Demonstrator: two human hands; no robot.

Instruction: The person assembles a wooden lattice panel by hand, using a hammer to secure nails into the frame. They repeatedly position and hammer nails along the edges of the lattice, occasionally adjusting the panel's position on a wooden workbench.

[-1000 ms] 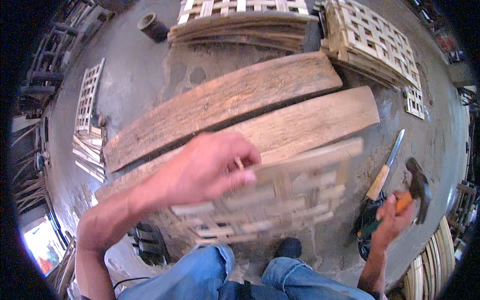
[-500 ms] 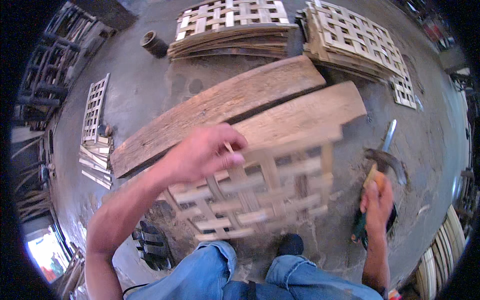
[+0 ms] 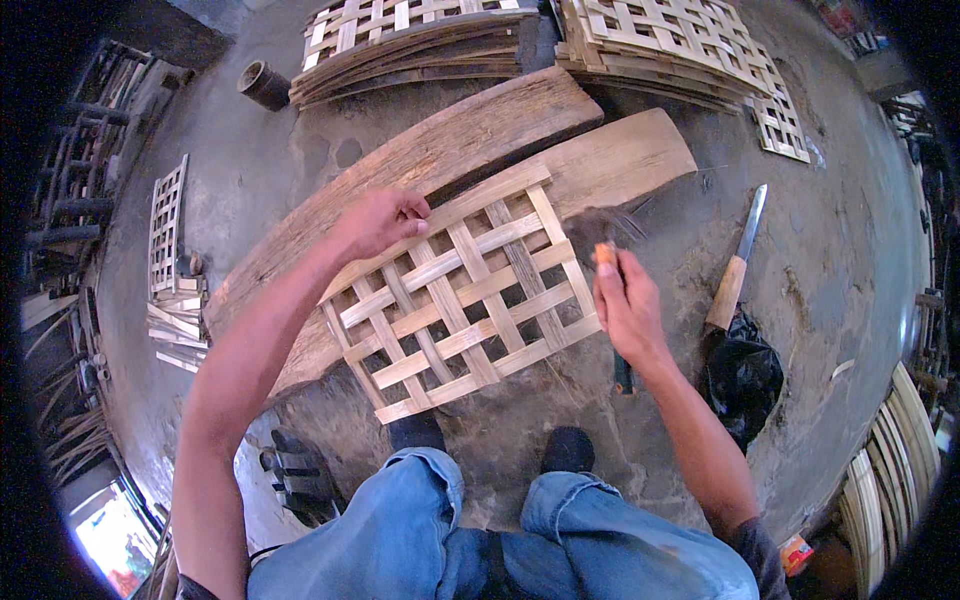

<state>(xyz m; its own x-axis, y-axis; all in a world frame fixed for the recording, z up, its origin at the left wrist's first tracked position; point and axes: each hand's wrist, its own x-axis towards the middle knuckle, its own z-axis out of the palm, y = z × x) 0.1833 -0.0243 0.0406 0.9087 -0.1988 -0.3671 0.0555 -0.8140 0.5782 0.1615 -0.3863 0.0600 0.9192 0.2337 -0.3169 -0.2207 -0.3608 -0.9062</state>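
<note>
A woven lattice panel of pale flat strips (image 3: 470, 290) lies tilted, its far edge resting on the nearer of two thick wooden beams (image 3: 625, 150). At that far edge, my left hand (image 3: 385, 222) is closed in a pinch; whatever is between its fingertips is hidden or too small to name. Off the panel's right side, my right hand (image 3: 628, 300) is wrapped round a hammer (image 3: 605, 254) with an orange and dark handle. The hammer's head is smeared by motion, above the ground near the beam.
A knife with a wooden handle (image 3: 738, 262) lies on the right, by a black plastic bag (image 3: 742, 380). Stacks of lattice panels (image 3: 410, 55) stand at the back, with a cylindrical pot (image 3: 263, 86) nearby. Loose strips (image 3: 180, 325) lie at left; bent slats (image 3: 885, 480) at lower right.
The panel was blurred in motion and now lies still against the beam. My right hand has swung the hammer leftward, from beside the knife to the panel's right side. My left hand stays pinched.
</note>
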